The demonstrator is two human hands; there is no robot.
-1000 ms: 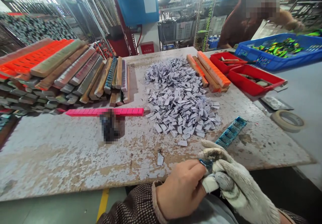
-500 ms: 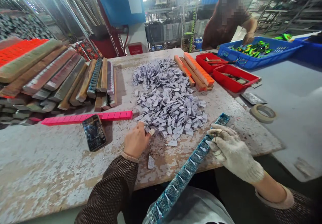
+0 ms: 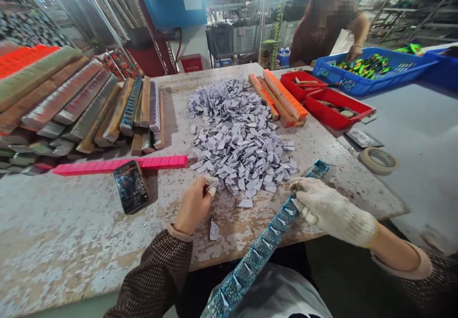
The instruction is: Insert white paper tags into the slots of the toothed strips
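Note:
My bare left hand [image 3: 195, 203], with white tape round one fingertip, pinches a small white chip [image 3: 213, 184] at the near edge of a heap of similar white chips [image 3: 246, 141]. My right hand [image 3: 331, 210], in a white knit glove, is closed over the upper part of a glittery blue strip [image 3: 266, 244]. The strip slants from my lap up onto the worktable [image 3: 168, 241]. White pointed pieces stand in a row of slots along it, one right by the gloved thumb. The gloved fingers hide part of the strip. One loose chip [image 3: 213, 230] lies below my left hand.
A phone [image 3: 130, 187] leans on a pink strip [image 3: 164, 162] at left, before stacked slotted bars [image 3: 78, 103]. Orange bars [image 3: 286, 96], red trays [image 3: 336, 108] and a tape roll [image 3: 377, 159] are at right. Another person reaches into a blue crate [image 3: 390, 72].
My left hand has drawn slightly back from the heap, and the chip in its fingers now shows. My gloved right hand has turned flatter over the strip. The view has shifted slightly.

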